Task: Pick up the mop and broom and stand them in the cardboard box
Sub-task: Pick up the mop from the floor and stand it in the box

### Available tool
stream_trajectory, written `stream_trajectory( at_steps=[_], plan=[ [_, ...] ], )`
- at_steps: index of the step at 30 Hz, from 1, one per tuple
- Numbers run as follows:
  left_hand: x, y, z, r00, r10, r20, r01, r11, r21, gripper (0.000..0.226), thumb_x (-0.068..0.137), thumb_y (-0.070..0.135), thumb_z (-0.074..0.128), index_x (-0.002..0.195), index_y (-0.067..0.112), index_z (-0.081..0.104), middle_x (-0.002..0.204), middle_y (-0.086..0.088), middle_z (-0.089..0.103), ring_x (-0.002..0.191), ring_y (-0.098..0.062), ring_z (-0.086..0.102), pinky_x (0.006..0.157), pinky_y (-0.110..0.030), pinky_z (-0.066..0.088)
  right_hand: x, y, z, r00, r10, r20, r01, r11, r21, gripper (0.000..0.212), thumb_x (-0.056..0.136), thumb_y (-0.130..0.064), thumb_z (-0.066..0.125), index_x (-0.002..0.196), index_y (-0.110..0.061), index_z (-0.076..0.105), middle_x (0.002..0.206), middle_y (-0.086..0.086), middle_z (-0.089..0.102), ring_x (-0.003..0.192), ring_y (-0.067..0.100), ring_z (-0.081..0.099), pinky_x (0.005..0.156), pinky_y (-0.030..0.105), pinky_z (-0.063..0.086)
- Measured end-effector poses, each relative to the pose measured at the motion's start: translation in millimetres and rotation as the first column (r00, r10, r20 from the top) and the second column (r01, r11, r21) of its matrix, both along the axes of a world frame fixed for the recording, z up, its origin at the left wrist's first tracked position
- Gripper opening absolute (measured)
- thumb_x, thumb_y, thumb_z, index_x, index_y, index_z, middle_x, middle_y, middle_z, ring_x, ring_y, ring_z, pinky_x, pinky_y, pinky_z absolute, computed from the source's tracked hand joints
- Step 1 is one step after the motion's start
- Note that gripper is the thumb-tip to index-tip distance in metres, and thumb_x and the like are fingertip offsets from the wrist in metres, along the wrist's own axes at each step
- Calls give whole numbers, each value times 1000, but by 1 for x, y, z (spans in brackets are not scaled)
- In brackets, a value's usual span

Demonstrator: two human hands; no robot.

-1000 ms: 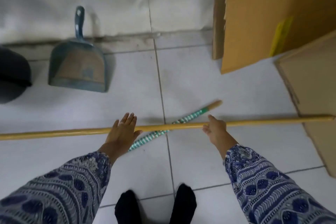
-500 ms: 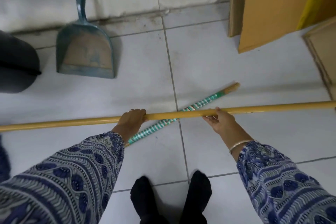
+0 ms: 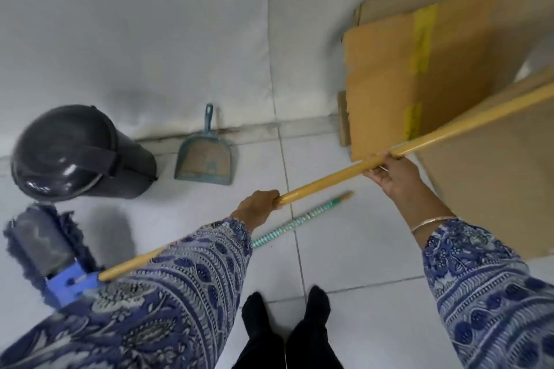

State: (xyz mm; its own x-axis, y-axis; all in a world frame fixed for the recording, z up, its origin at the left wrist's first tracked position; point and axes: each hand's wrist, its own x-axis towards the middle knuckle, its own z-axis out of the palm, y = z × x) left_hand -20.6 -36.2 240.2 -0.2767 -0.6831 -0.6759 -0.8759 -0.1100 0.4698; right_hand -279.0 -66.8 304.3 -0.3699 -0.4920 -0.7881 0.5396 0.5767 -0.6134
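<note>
I hold the mop by its long yellow handle (image 3: 326,178), lifted off the floor and slanting up to the right. My left hand (image 3: 259,207) grips the handle near its middle, and my right hand (image 3: 392,172) grips it farther up, in front of the cardboard box (image 3: 386,75). The mop's head (image 3: 45,244), dark blue fringe on a blue plastic clamp, hangs at the lower left. The broom's green-and-white striped handle (image 3: 299,220) lies on the white tiled floor below the mop handle; its brush end is hidden behind my left sleeve.
A dark grey lidded bin (image 3: 78,153) stands at the left by the wall. A teal dustpan (image 3: 205,160) leans against the wall beside it. My feet in black socks (image 3: 284,317) are at the bottom centre. Cardboard flaps (image 3: 494,183) spread at the right.
The mop has come up off the floor and tilted, its right end rising toward the box. Both hands have closed on the handle. The view has pulled back, showing the mop's head and bin.
</note>
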Motion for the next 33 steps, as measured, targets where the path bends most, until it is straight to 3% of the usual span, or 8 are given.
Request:
stream_trajectory(
  at_steps=[4, 8, 14, 18, 23, 27, 31, 33],
  plan=[
    [-16, -12, 125, 994, -5, -114, -5, 997, -82, 16, 92, 23, 46, 88, 13, 57, 80, -4, 57, 69, -21, 52, 61, -30, 39, -8, -23, 156, 989, 88, -120, -105, 983, -150, 10, 96, -5, 39, 99, -7, 48, 98, 14, 55, 104, 28, 54, 97, 56, 42],
    [-40, -30, 246, 971, -74, -228, 40, 988, -152, 20, 89, 22, 51, 70, 17, 49, 76, -3, 56, 75, -21, 51, 64, -29, 37, -22, -36, 301, 958, 139, -253, -209, 937, -279, 21, 95, -4, 40, 77, -12, 48, 120, 19, 52, 115, 34, 53, 85, 50, 51],
    [-80, -43, 387, 947, -132, -291, 30, 943, -332, 14, 90, 18, 51, 76, 13, 49, 85, -11, 58, 79, -21, 53, 77, -36, 47, -30, -32, 483, 887, 161, -432, -366, 817, -446, 23, 95, -4, 41, 74, -13, 45, 79, 10, 56, 94, 31, 56, 97, 56, 42],
    [-114, -46, 439, 936, -121, -331, -30, 908, -417, 15, 89, 20, 52, 95, 7, 58, 87, -5, 56, 81, -20, 52, 73, -28, 40, -44, -22, 553, 822, 170, -543, -480, 720, -502, 4, 95, -7, 44, 94, -8, 47, 88, 13, 59, 97, 30, 55, 93, 54, 45],
    [-191, -34, 489, 940, -132, -316, -64, 838, -542, 10, 91, 16, 47, 81, 13, 47, 70, 3, 49, 77, -20, 48, 56, -22, 35, -105, 0, 612, 777, 137, -614, -547, 629, -552, 11, 94, -9, 46, 105, -8, 46, 86, 10, 61, 92, 29, 59, 80, 46, 49],
    [-266, -29, 513, 929, -109, -354, -119, 817, -564, 8, 89, 19, 52, 83, 14, 51, 82, -2, 55, 81, -21, 51, 71, -26, 41, -171, 14, 643, 744, 133, -655, -597, 572, -562, 12, 94, -10, 47, 106, -8, 47, 82, 8, 61, 94, 29, 59, 62, 35, 52],
    [-340, -18, 531, 894, -80, -440, -203, 805, -558, 20, 89, 20, 54, 101, 5, 58, 89, -4, 56, 84, -21, 52, 80, -33, 44, -234, 22, 667, 710, 116, -694, -637, 526, -564, 13, 94, -11, 47, 106, -8, 47, 93, 13, 61, 92, 28, 60, 64, 36, 53],
    [-371, -16, 534, 880, -69, -470, -236, 795, -558, 14, 89, 19, 53, 96, 7, 57, 88, -5, 56, 82, -21, 52, 78, -33, 45, -260, 22, 674, 690, 121, -714, -661, 507, -553, 14, 93, -11, 48, 107, -8, 48, 93, 12, 62, 91, 28, 61, 73, 42, 55]
  ],
)
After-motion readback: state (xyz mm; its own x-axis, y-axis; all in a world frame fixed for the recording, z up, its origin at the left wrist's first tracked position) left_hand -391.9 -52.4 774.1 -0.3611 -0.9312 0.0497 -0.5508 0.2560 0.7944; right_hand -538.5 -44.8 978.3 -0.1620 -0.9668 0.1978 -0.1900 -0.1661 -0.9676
